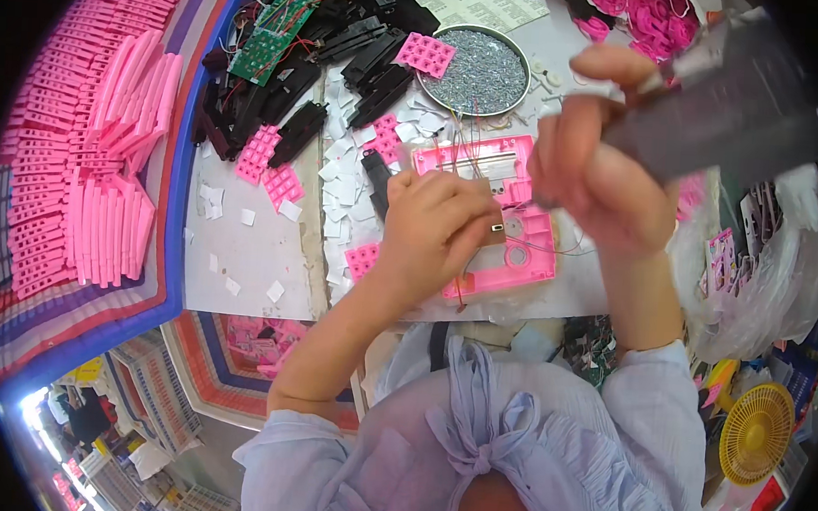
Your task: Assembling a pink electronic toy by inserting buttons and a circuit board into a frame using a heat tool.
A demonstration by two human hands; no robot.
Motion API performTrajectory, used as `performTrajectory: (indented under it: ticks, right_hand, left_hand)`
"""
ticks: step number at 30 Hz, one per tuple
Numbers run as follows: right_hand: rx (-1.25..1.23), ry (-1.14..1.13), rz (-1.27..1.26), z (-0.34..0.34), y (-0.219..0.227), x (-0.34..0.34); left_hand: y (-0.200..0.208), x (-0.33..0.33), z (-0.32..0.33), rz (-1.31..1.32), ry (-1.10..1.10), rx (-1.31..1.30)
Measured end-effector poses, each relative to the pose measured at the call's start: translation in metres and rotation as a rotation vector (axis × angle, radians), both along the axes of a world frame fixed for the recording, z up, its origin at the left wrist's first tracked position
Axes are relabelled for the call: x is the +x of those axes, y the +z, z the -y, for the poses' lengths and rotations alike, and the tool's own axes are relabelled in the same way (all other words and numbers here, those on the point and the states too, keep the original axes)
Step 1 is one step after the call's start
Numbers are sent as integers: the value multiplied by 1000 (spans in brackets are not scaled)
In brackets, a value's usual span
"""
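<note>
A pink plastic case [541,233] lies open on the bench in front of me, with thin wires and a long metallic strip inside. My left hand [439,215] is closed over the case, fingers curled on a small brown circuit board [492,233] with a metal socket. Raised above the case's right side, my right hand [608,169] grips a dark electric screwdriver [726,115], blurred by motion; its tip is hard to make out. A black plastic part [374,181] sits beside my left hand.
Behind the case stands a round tray [528,77] of small screws. Black plastic parts [369,54] and a green circuit board [278,27] are heaped at the back left. Pink button pads [259,153] and white paper squares [339,187] are scattered about. Stacked pink casings [115,222] fill the left.
</note>
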State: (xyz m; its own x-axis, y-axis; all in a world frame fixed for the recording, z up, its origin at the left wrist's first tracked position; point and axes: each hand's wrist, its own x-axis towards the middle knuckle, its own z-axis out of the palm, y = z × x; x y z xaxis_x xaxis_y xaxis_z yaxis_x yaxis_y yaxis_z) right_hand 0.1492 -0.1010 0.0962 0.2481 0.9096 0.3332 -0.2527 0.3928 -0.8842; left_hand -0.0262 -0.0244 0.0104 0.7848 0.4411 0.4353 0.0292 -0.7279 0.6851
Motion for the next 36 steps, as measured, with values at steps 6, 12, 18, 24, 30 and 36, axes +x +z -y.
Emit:
performTrajectory:
  ticks: [6,12,18,24,30,36]
  right_hand:
    - [224,5,-74,9,-17,-14]
    - [150,-45,-40,16,-14,-21]
    - [175,-48,-62,16,-20,-12]
    - [248,-101,-82,0,-27,-4]
    - [237,-107,-84,5,-40,5]
    - [-7,-104,93,-4,-51,-11]
  left_hand:
    - [2,-7,9,46,5,-138]
    - [-3,-7,12,45,15,-240]
    - [12,10,-10,-40,-104,26]
    - [-5,91,-120,-202,114,560]
    - [-18,120,-129,-447,22,674]
    - [-29,123,-142,-460,195,723]
